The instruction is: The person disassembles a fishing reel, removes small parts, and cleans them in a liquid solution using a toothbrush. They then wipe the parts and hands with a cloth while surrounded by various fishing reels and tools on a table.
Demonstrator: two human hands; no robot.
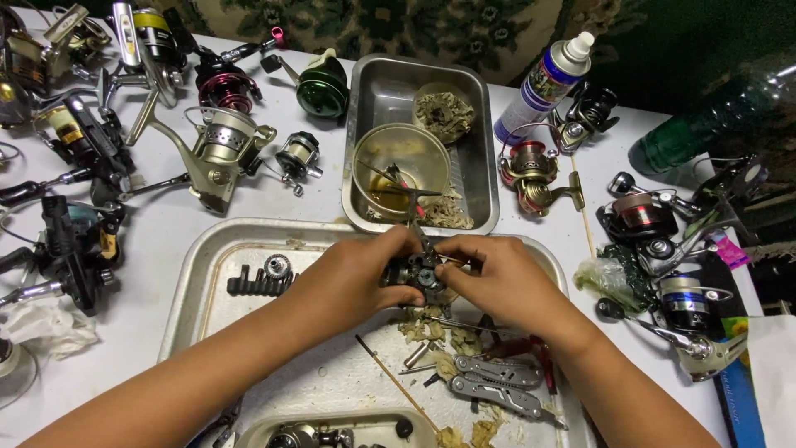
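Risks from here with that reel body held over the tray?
1. The dark reel body is pinched between left hand and right hand; a slip could scatter small parts among the debris in the tray.
2. The open oily bowl sits just beyond the hands; an elbow shift might tip it.

White spray can (544,87) with blue-and-red label, upper right beside the steel tray (481,149).

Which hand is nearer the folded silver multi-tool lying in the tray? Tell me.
Right. The right hand grips the dark reel body just above the multi-tool; the left hand holds the reel's other side, farther left.
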